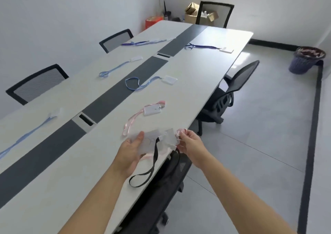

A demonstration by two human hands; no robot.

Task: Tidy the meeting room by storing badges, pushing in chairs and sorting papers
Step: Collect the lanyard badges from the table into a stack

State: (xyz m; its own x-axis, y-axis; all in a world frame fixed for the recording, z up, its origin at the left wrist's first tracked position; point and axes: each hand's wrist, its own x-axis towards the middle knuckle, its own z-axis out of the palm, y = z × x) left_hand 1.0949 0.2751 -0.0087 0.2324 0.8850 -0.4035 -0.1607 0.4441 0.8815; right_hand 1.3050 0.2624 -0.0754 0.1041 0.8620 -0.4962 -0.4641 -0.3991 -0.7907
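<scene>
Right now my left hand [130,153] grips the clear badge holders [152,140] over the near right edge of the table [197,76], thumb on top. Their black lanyard [155,153] loops down onto the tabletop. My right hand [189,142] pinches a pink strap [181,131] at the holders' far end. Further up the table lies a white badge on a pink lanyard [152,110], and beyond it a blue-lanyard badge [169,80]. A black chair [238,80] stands angled off the table's right side.

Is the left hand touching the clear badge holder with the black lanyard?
Touching. The head view shows the left hand gripping the clear badge holder, thumb laid on top.
</scene>
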